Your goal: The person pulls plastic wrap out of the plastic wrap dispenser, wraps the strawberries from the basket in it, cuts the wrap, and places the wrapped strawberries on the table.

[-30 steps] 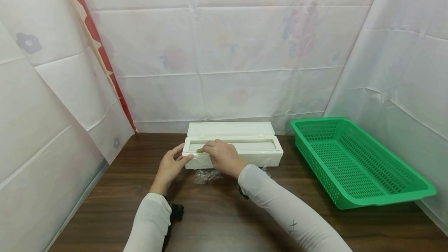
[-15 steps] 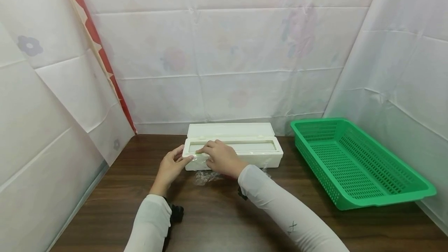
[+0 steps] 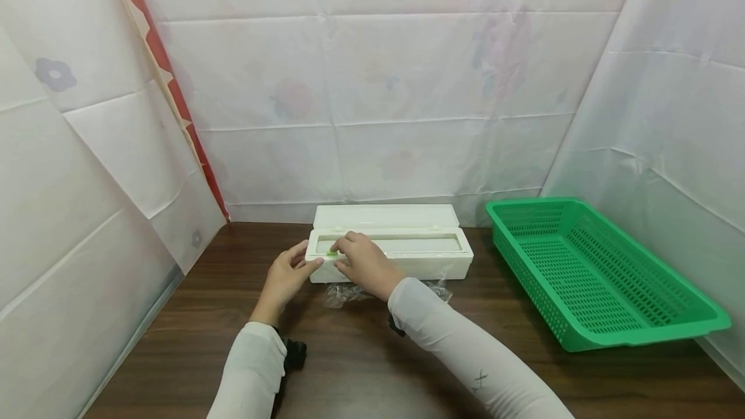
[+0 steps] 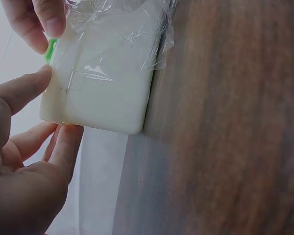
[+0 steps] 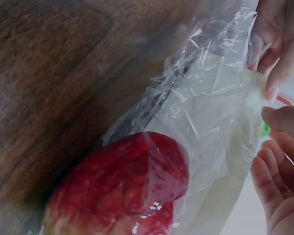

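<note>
A long white cling film dispenser box stands at the back of the table with its lid tipped back. My left hand grips its left end, thumb on the front edge and fingers at the end wall. Near that end sits a small green slide cutter, with the curled fingertips of my right hand right at it. Clear cling film hangs crumpled down the front. In the right wrist view a red, rounded thing lies under the film; my right hand hides it in the head view.
A green plastic basket stands to the right on the dark wood table. White patterned sheeting hangs close behind the box and along both sides.
The right hand's fingers have shifted slightly at the slide cutter, and more of its green shows. My left hand keeps its hold on the box, which stays in place.
</note>
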Action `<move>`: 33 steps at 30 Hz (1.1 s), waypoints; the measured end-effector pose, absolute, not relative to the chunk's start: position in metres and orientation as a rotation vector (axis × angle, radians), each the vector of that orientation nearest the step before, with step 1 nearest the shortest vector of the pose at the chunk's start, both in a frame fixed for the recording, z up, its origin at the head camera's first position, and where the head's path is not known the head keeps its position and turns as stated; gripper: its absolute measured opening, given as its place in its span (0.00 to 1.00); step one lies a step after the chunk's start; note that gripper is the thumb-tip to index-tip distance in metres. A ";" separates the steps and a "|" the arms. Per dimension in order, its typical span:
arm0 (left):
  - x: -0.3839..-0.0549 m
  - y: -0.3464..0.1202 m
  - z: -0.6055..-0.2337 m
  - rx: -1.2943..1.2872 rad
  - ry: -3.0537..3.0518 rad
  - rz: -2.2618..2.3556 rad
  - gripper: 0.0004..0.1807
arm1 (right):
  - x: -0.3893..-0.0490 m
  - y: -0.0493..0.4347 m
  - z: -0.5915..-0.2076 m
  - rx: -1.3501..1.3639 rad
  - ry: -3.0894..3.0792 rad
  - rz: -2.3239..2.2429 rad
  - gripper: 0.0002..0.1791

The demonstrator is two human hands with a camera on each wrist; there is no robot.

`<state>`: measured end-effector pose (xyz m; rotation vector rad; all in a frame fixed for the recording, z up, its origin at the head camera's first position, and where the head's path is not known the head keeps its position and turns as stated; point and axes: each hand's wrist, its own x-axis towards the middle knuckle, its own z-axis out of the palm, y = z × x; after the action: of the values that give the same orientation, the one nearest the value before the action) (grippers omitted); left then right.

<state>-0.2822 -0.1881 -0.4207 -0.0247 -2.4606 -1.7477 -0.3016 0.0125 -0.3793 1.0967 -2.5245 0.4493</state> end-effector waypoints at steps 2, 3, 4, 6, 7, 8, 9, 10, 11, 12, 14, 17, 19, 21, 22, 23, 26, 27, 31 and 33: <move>-0.282 -0.188 -0.420 -0.025 -2.459 -1.747 0.38 | -0.302 0.012 -0.379 1.079 -2.528 0.452 0.13; -0.282 -0.188 -0.420 -0.024 -2.459 -1.747 0.38 | -0.303 0.012 -0.380 1.072 -2.528 0.454 0.13; -0.282 -0.188 -0.420 -0.023 -2.461 -1.746 0.38 | -0.303 0.011 -0.380 1.065 -2.531 0.459 0.12; -0.282 -0.188 -0.420 -0.018 -2.461 -1.747 0.38 | -0.304 0.011 -0.380 1.059 -2.540 0.470 0.12; -0.282 -0.187 -0.420 -0.017 -2.461 -1.748 0.38 | -0.305 0.010 -0.380 1.056 -2.542 0.470 0.11; -0.282 -0.187 -0.420 -0.016 -2.459 -1.750 0.38 | -0.305 0.010 -0.381 1.055 -2.543 0.468 0.11; -0.282 -0.187 -0.420 -0.015 -2.459 -1.751 0.38 | -0.305 0.009 -0.381 1.053 -2.545 0.461 0.10; -0.282 -0.187 -0.420 -0.015 -2.458 -1.752 0.38 | -0.305 0.009 -0.381 1.049 -2.545 0.453 0.10; -0.282 -0.187 -0.420 -0.014 -2.457 -1.753 0.38 | -0.305 0.008 -0.381 1.049 -2.545 0.445 0.10; -0.283 -0.187 -0.420 -0.015 -2.457 -1.754 0.38 | -0.305 0.008 -0.382 1.047 -2.545 0.435 0.10; -0.283 -0.188 -0.421 -0.015 -2.453 -1.757 0.38 | -0.303 0.007 -0.382 1.039 -2.545 0.415 0.09; -0.285 -0.188 -0.421 -0.019 -2.447 -1.767 0.39 | -0.302 0.007 -0.381 1.027 -2.541 0.403 0.10; -0.285 -0.189 -0.422 -0.020 -2.439 -1.777 0.39 | -0.301 0.007 -0.380 1.017 -2.533 0.394 0.10; -0.286 -0.189 -0.422 -0.020 -2.434 -1.785 0.39 | -0.301 0.006 -0.380 1.013 -2.528 0.383 0.10; -0.285 -0.189 -0.422 -0.019 -2.435 -1.786 0.39 | -0.302 0.006 -0.380 1.012 -2.527 0.376 0.10; -0.285 -0.189 -0.422 -0.019 -2.435 -1.788 0.39 | -0.302 0.006 -0.380 1.014 -2.526 0.369 0.10; -0.283 -0.189 -0.422 -0.015 -2.443 -1.783 0.40 | -0.302 0.005 -0.382 1.029 -2.511 0.346 0.11; -0.283 -0.189 -0.422 -0.015 -2.445 -1.781 0.40 | -0.302 0.005 -0.382 1.037 -2.504 0.336 0.12; -0.283 -0.189 -0.422 -0.024 -2.442 -1.780 0.39 | -0.300 0.004 -0.383 1.056 -2.485 0.274 0.16; -0.284 -0.189 -0.422 -0.025 -2.440 -1.777 0.38 | -0.300 0.004 -0.383 1.060 -2.481 0.250 0.18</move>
<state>-0.2838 -0.1888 -0.4219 -0.0255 -2.4400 -1.7775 -0.2998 0.0040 -0.3828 1.0598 -2.4811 0.2500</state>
